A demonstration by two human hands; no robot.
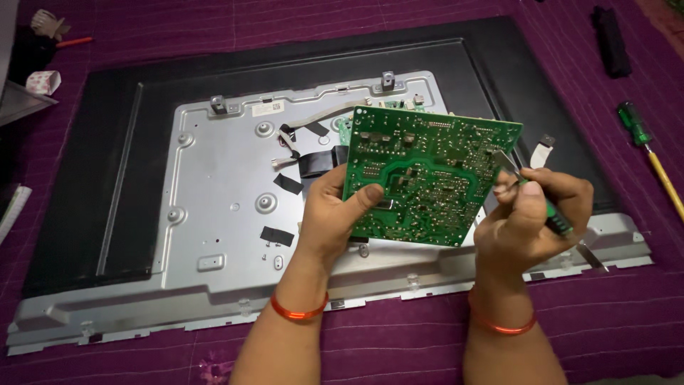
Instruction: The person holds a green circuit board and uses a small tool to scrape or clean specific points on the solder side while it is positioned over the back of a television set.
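Observation:
My left hand [329,214] grips the lower left edge of a green circuit board [427,175], holding it up with its solder side facing me. My right hand [534,214] is closed around metal tweezers with a green grip [513,171], whose tips touch the board's right edge. Both hands hover over the silver metal back plate [221,192] of an opened flat screen panel with a black frame [107,164]. Red bands circle both wrists.
A green-handled screwdriver with a yellow shaft [648,153] lies at the right on the purple cloth [399,342]. A black bar-shaped object [611,41] rests at top right. Black tape patches and flat cables [306,160] sit on the plate. A tape roll [43,82] lies top left.

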